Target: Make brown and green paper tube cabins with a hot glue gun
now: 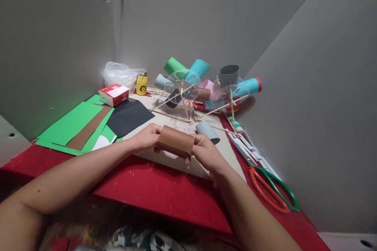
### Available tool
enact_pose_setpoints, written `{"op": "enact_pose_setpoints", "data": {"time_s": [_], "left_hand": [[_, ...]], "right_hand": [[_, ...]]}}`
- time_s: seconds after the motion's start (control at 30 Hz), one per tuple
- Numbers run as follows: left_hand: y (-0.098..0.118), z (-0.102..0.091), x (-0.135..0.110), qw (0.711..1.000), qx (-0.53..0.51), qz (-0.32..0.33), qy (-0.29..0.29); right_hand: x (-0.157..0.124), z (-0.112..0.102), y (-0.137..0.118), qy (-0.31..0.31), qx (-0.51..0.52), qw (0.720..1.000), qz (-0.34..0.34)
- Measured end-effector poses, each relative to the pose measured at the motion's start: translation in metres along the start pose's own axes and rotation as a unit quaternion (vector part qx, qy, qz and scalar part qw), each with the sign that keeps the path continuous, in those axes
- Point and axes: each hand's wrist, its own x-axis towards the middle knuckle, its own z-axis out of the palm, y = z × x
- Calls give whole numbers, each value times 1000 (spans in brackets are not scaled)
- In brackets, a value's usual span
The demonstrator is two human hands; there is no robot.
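Observation:
A brown paper tube [176, 141] is held sideways above the front of the pale board [141, 159]. My left hand [149, 138] grips its left end and my right hand [204, 151] its right end, with some fingertips showing below it. Just behind my right hand, a grey-blue paper tube [206, 130] lies on the board. Farther back stand frames of thin wooden sticks [190, 106] with clear plastic discs [177, 86]. Green [174, 66], blue [198, 70] and other coloured paper tubes are heaped around them.
Green [70, 123], brown and black sheets [129, 115] lie at left, with a red-and-white box [114, 94] on them. A yellow lighter [141, 84] and plastic bag [118, 72] stand behind. Scissors [272, 188] and several markers [250, 147] lie along the right side of the red cloth [165, 192].

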Motion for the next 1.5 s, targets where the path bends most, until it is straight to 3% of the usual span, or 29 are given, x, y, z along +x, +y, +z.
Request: {"op": "enact_pose_setpoints", "data": {"time_s": [0.2, 0.27, 0.37, 0.47, 0.53, 0.63, 0.77, 0.87, 1.1, 1.27, 1.5], "left_hand": [[4, 1, -1, 1000, -8, -7, -28], [2, 1, 0, 1000, -18, -11, -12], [0, 0, 2, 999, -26, -5, 22], [0, 0, 3, 999, -13, 14, 47], [2, 0, 2, 998, 3, 19, 58], [3, 1, 2, 997, 23, 14, 73], [3, 3, 2, 995, 44, 6, 92], [4, 4, 1, 994, 52, 1, 98], [4, 11, -3, 992, 83, -2, 90], [1, 6, 1, 997, 60, -11, 39], [1, 6, 2, 998, 28, 11, 53]], "right_hand": [[-1, -1, -1, 0, -14, 1000, -10], [-2, -4, -3, 52, -32, 996, -59], [-4, -8, -6, 186, -50, 972, -137], [-6, -11, -6, 253, -11, 956, -145], [-7, -10, -5, 224, 52, 966, -120], [-6, -8, -3, 103, 126, 985, -58], [-6, -5, -2, 1, 133, 991, -20], [-6, -2, -1, 5, 117, 993, -14], [-7, 3, 1, 82, 120, 987, -65], [-6, 1, -2, 68, 167, 983, -41], [-5, -1, -3, 52, 194, 979, -29]]}}
